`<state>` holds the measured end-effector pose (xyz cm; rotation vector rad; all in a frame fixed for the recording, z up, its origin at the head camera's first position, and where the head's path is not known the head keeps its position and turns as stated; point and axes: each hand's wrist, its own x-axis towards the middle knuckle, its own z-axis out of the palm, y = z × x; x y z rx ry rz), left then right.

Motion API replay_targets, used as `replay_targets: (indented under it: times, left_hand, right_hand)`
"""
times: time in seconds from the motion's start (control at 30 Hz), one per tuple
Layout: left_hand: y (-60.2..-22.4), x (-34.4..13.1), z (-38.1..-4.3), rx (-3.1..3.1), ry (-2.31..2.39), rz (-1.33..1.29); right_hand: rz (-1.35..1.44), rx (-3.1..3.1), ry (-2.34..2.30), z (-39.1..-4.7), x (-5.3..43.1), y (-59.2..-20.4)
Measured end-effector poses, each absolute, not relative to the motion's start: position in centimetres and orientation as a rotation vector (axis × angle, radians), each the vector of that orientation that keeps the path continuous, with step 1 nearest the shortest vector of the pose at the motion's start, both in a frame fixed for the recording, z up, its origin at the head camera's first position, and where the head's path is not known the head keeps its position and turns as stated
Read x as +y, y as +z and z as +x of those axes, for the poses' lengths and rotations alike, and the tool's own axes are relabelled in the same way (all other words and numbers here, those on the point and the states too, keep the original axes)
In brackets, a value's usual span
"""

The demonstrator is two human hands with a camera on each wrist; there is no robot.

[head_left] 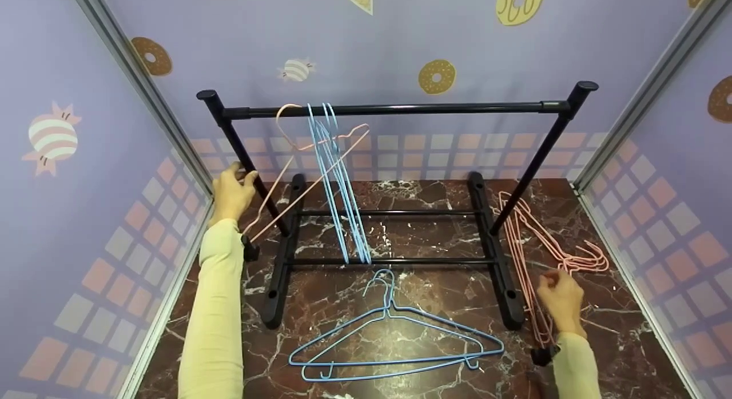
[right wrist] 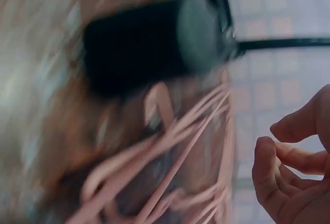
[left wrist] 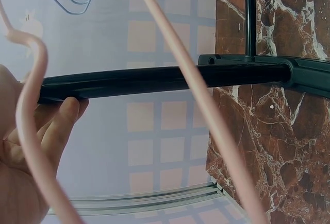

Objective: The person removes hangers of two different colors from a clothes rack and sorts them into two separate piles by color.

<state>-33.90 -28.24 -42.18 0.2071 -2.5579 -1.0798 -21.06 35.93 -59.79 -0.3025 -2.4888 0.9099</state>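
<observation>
My left hand (head_left: 233, 193) holds the left post (left wrist: 129, 82) of a black clothes rack (head_left: 423, 108), its fingers (left wrist: 62, 126) against the tube. A pink hanger (head_left: 309, 196) hangs skewed from the left of the rail, one end beside my left wrist. Several light-blue hangers (head_left: 337, 187) hang just right of it. My right hand (head_left: 563, 299) is over a pile of pink hangers (head_left: 517, 244) on the floor, right of the rack. In the right wrist view its fingers (right wrist: 265, 167) are loosely bent, thumb apart, with nothing between them.
Two blue hangers (head_left: 394, 362) lie overlapping on the brown marbled floor (head_left: 263, 353) in front of the rack. The rack's feet (head_left: 506, 284) stand at either side, joined by low crossbars (head_left: 423, 261). Lilac walls (head_left: 377, 50) enclose the back and both sides.
</observation>
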Motion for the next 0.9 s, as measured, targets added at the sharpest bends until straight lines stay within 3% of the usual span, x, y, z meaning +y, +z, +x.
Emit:
replay_targets:
  times: [0.53, 0.9]
  left_hand:
    - [-42.1, -28.2, -33.8, -2.535, -1.127, 0.195]
    - [-42.2, -28.1, -33.9, -2.535, -1.122, 0.182]
  right_hand:
    - [0.311, -2.258, 0.967, -26.4, 22.7, -53.9]
    - [0.663, -2.325, 1.218, -28.2, 11.1, -47.2]
